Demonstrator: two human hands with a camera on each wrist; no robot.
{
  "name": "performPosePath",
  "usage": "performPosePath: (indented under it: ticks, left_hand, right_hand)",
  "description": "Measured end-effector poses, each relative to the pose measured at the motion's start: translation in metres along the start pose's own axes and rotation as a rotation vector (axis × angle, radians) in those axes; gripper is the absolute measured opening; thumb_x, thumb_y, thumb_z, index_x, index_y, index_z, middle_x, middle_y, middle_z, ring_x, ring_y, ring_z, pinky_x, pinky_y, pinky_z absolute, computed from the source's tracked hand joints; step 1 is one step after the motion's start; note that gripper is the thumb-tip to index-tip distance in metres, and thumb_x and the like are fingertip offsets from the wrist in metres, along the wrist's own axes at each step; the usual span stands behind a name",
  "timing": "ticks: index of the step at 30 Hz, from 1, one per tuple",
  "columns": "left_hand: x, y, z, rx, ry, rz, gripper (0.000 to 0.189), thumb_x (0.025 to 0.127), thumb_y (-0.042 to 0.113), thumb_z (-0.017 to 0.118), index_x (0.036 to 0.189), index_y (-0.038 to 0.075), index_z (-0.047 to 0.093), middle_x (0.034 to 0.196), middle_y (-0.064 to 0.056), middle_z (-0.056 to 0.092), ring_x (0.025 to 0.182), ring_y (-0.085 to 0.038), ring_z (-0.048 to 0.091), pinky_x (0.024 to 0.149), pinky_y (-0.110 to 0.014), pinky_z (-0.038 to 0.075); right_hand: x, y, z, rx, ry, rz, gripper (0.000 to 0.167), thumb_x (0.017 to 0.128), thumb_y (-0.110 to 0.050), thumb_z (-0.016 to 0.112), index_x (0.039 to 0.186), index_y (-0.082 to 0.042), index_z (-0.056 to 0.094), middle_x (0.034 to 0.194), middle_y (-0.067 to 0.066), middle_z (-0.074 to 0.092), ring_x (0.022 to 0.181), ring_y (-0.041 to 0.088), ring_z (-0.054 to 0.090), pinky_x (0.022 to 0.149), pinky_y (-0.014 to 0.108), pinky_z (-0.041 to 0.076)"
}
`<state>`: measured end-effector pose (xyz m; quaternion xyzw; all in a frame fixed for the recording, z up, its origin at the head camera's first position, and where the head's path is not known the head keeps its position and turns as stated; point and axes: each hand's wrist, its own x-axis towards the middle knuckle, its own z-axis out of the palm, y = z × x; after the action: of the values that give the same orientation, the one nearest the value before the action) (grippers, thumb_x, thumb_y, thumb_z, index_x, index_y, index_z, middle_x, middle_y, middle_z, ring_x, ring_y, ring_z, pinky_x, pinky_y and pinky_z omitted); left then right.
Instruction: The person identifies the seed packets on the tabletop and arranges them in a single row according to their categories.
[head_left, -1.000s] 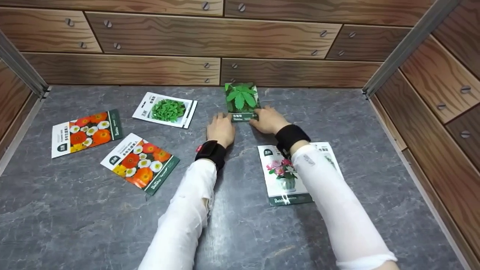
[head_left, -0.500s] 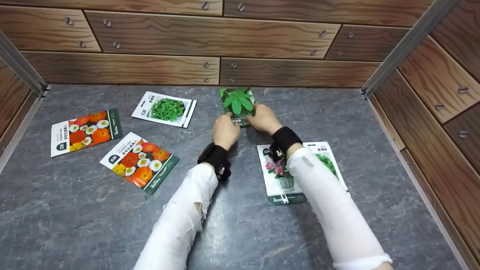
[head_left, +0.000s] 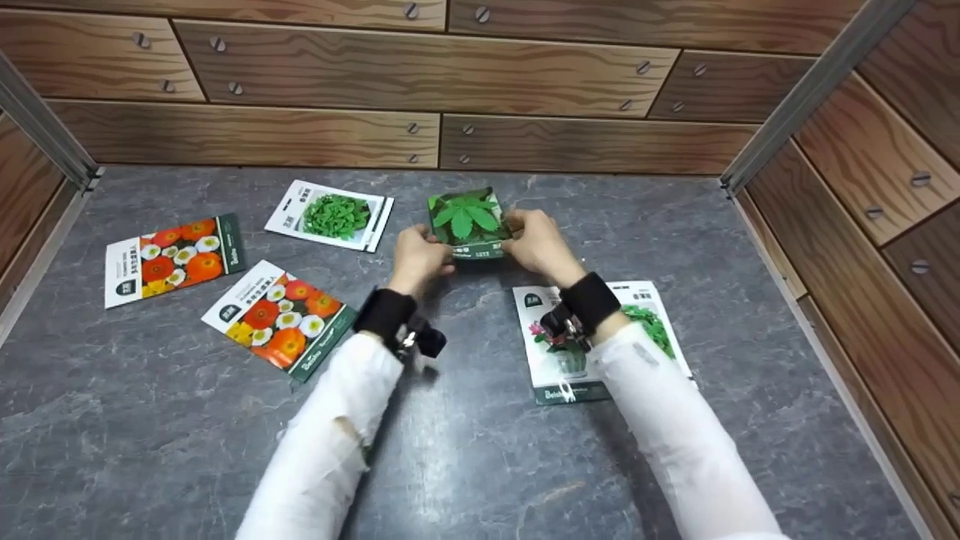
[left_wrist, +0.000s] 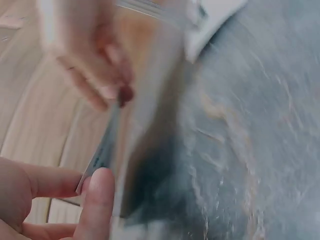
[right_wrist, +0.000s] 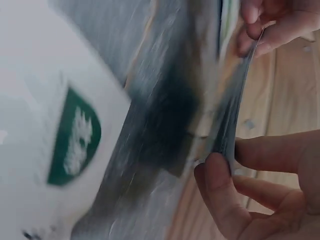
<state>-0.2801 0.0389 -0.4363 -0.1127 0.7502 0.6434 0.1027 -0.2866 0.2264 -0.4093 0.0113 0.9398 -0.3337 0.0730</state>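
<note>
Thumb and fingers of the left hand (head_left: 418, 259) pinch one side of a green leaf packet (head_left: 465, 215), and those of the right hand (head_left: 541, 244) pinch the other, each grip closed down to the packet's thin edge. The packet lies between the two hands, face up, and appears raised off the counter (head_left: 480, 465). The step in hand seems to be a two-handed carry or adjustment of this packet; any further move would call for the pinches to travel together, so the thin sheet does not twist or buckle. Its lower band bears white lettering too small to read. To the left of the left hand lies a white leafy packet (head_left: 330, 215) with a few Chinese characters; farther out, the outer poppy packet (head_left: 176, 259) and the inner poppy packet (head_left: 281, 319) carry a dark badge, and the inner one's green band seems to read "Beishu". Under the right forearm, the pink-flower packet (head_left: 551, 360) shows part of the same name, overlapping another leafy packet (head_left: 652, 322).
</note>
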Motion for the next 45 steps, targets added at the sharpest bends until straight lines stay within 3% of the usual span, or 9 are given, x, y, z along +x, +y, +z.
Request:
performPosePath:
  ticks: [4, 9, 14, 17, 22, 28, 36, 42, 45]
  left_hand:
    - [-0.013, -0.007, -0.008, -0.088, -0.067, -0.019, 0.069, 0.093, -0.011, 0.062, 0.157, -0.007, 0.039, 0.152, -0.026, 0.055, 0.066, -0.009, 0.063, 0.057, -0.012, 0.058]
    - [-0.043, -0.021, -0.014, -0.001, -0.089, 0.083, 0.069, 0.095, -0.008, 0.063, 0.159, -0.003, 0.039, 0.155, -0.025, 0.053, 0.070, -0.010, 0.064, 0.062, -0.016, 0.061]
    - [-0.076, -0.033, -0.023, 0.090, -0.088, 0.216, 0.072, 0.093, -0.004, 0.067, 0.159, -0.002, 0.038, 0.150, -0.026, 0.059, 0.056, -0.006, 0.058, 0.046, -0.018, 0.051]
    - [-0.092, -0.041, -0.027, 0.123, -0.090, 0.283, 0.073, 0.092, -0.005, 0.067, 0.159, -0.005, 0.038, 0.145, -0.028, 0.060, 0.054, -0.005, 0.055, 0.044, -0.016, 0.046]
    - [-0.110, -0.050, -0.034, 0.234, -0.079, 0.351, 0.073, 0.091, -0.002, 0.070, 0.157, -0.006, 0.040, 0.143, -0.026, 0.060, 0.064, -0.008, 0.058, 0.054, -0.016, 0.051]
    - [-0.121, -0.059, -0.043, 0.328, -0.054, 0.387, 0.069, 0.092, 0.004, 0.073, 0.154, -0.006, 0.045, 0.141, -0.024, 0.063, 0.062, -0.008, 0.058, 0.054, -0.018, 0.053]
    - [-0.120, -0.068, -0.050, 0.325, -0.069, 0.340, 0.067, 0.090, 0.004, 0.076, 0.151, -0.006, 0.049, 0.117, -0.018, 0.072, 0.046, -0.004, 0.050, 0.043, -0.022, 0.048]
    - [-0.122, -0.066, -0.052, 0.352, -0.135, 0.289, 0.073, 0.090, 0.003, 0.076, 0.154, -0.006, 0.045, 0.114, -0.016, 0.070, 0.046, -0.007, 0.053, 0.043, -0.026, 0.052]
    - [-0.124, -0.066, -0.051, 0.454, -0.142, 0.299, 0.070, 0.088, 0.006, 0.079, 0.151, -0.007, 0.049, 0.110, -0.016, 0.072, 0.062, -0.014, 0.062, 0.060, -0.033, 0.060]
  right_hand:
    - [-0.023, -0.001, -0.001, 0.043, 0.018, -0.053, 0.061, 0.093, -0.002, 0.071, 0.151, 0.004, 0.051, 0.148, 0.025, 0.061, 0.129, 0.040, 0.066, 0.111, 0.046, 0.057]
    - [-0.054, -0.001, -0.001, 0.068, 0.050, -0.097, 0.065, 0.094, -0.004, 0.072, 0.154, 0.002, 0.048, 0.149, 0.024, 0.061, 0.130, 0.039, 0.066, 0.107, 0.047, 0.059]
    - [-0.085, -0.001, 0.001, 0.078, 0.014, -0.125, 0.069, 0.093, -0.004, 0.073, 0.156, 0.002, 0.044, 0.151, 0.024, 0.059, 0.126, 0.037, 0.068, 0.099, 0.043, 0.063]
    - [-0.100, 0.001, 0.005, 0.046, -0.004, -0.161, 0.070, 0.092, -0.004, 0.074, 0.155, 0.004, 0.044, 0.149, 0.025, 0.059, 0.118, 0.036, 0.070, 0.091, 0.040, 0.065]
    - [-0.119, 0.004, 0.016, -0.035, -0.006, -0.196, 0.071, 0.090, -0.006, 0.077, 0.153, 0.007, 0.046, 0.138, 0.026, 0.063, 0.095, 0.027, 0.072, 0.076, 0.032, 0.064]
    - [-0.132, 0.000, 0.029, -0.152, 0.005, -0.230, 0.082, 0.087, -0.021, 0.085, 0.154, 0.007, 0.045, 0.127, 0.020, 0.064, 0.081, 0.016, 0.061, 0.069, 0.029, 0.055]
    - [-0.143, 0.000, 0.036, -0.207, -0.011, -0.259, 0.090, 0.082, -0.027, 0.090, 0.152, 0.009, 0.046, 0.113, 0.016, 0.063, 0.077, 0.014, 0.055, 0.070, 0.032, 0.052]
    - [-0.147, 0.002, 0.038, -0.264, -0.036, -0.265, 0.093, 0.080, -0.028, 0.091, 0.151, 0.012, 0.046, 0.120, 0.021, 0.063, 0.080, 0.019, 0.058, 0.083, 0.044, 0.059]
    - [-0.150, 0.002, 0.038, -0.308, -0.057, -0.268, 0.093, 0.078, -0.030, 0.093, 0.149, 0.012, 0.049, 0.126, 0.024, 0.065, 0.092, 0.028, 0.065, 0.096, 0.051, 0.060]
